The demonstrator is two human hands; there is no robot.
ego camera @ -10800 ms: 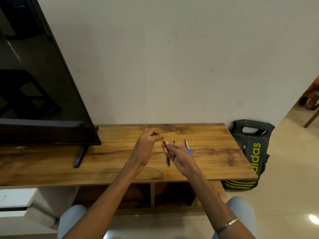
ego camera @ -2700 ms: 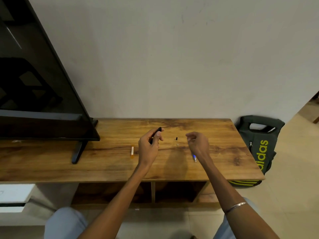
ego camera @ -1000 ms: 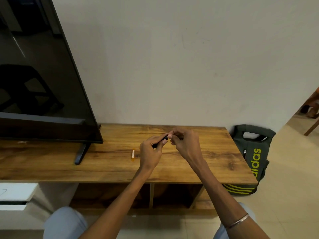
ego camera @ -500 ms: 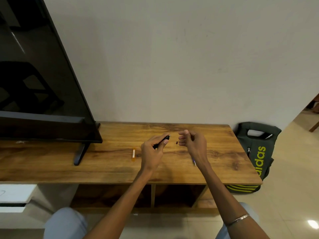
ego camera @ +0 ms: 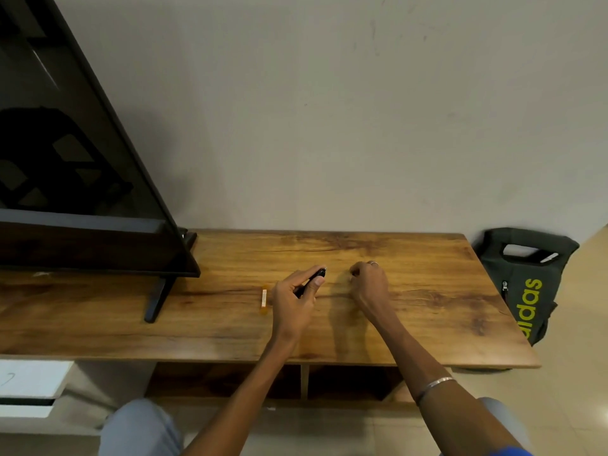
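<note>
Two hands part mid-dismantling: left grip (ego camera: pixel 296 301) pinches the black pen (ego camera: pixel 315 278); right grip (ego camera: pixel 368 284) curls at the surface (ego camera: pixel 427 317), contents impossible to tell.

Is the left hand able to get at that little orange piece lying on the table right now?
Probably yes: the orange piece lies just beside the left hand with nothing between them. That hand grips a black pen though, so few fingers are free.
</note>
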